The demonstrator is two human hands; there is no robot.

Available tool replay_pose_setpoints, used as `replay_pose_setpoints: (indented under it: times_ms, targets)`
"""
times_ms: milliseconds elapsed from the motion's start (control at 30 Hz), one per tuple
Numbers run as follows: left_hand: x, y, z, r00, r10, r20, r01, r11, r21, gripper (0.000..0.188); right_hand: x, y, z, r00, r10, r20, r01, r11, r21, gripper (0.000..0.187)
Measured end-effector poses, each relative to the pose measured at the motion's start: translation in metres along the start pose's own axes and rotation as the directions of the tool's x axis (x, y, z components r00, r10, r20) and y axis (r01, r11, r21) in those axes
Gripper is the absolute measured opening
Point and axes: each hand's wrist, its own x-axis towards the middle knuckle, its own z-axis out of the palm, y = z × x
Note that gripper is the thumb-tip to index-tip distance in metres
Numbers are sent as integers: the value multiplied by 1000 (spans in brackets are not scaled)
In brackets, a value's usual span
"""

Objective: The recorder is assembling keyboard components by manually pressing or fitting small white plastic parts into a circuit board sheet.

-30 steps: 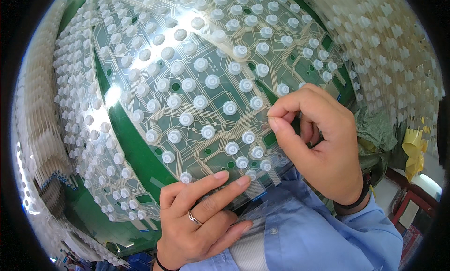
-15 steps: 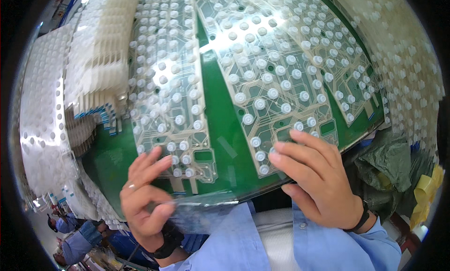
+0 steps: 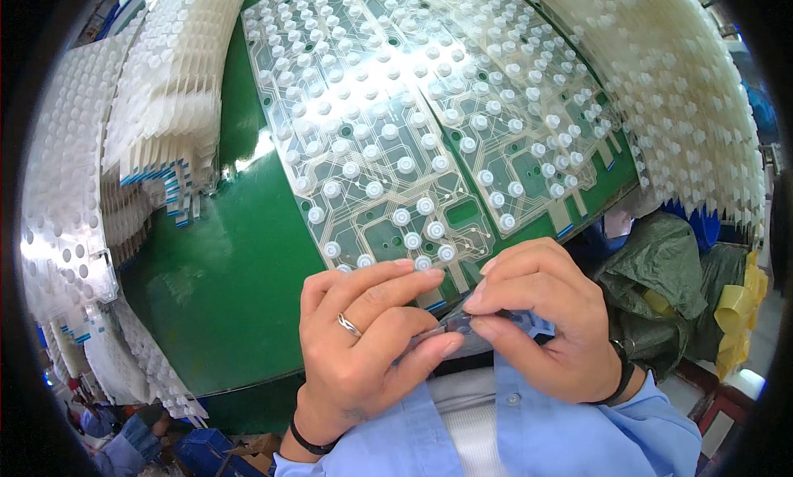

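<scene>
Two keyboard membrane sheets, clear plastic with silver traces and white rubber domes, lie side by side: a left one (image 3: 351,167) and a right one (image 3: 496,105), partly overlapping. At their near edge my left hand (image 3: 355,341), wearing a ring, has its upper fingers over the left sheet's domes. Its thumb and index finger close on a strip of clear plastic film (image 3: 429,335). My right hand (image 3: 545,312) pinches the film's other end between thumb and fingertips, beside the left sheet's connector tail. Part of the film hangs in front of my shirt, mostly hidden by my hands.
Under the sheets is a green work surface (image 3: 215,287) with a curved near edge. Tall stacks of domed sheets stand left (image 3: 169,89) and right (image 3: 661,105). At right below are a dark green plastic bag (image 3: 661,270) and yellow material (image 3: 735,312). A person (image 3: 124,444) shows lower left.
The sheets now lie together, their wide green gap closed. My left hand has moved right towards my right hand, and both close on the film. My view has shifted.
</scene>
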Motion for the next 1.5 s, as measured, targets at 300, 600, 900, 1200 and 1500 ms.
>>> replay_pose_setpoints:
  times_ms: [300,600,900,1200,1500]
  targets:
    - [-10,2,-4,998,-27,59,28,1000,-9,31,-8,0,-3,1000,14,-16,-13,994,108,20]
    - [-1,-3,10,983,83,165,-88,996,21,33,11,32,-3,940,339,-43,-269,813,516,9]
    - [-4,-8,11,973,91,212,-104,993,47,34,18,27,-9,912,409,-20,-398,898,186,4]
    - [-4,-12,10,969,119,215,-134,989,56,37,19,28,4,946,304,-110,-305,952,12,4]
    - [-4,-12,10,970,107,219,-121,991,51,38,20,30,5,936,325,-135,-325,945,24,4]
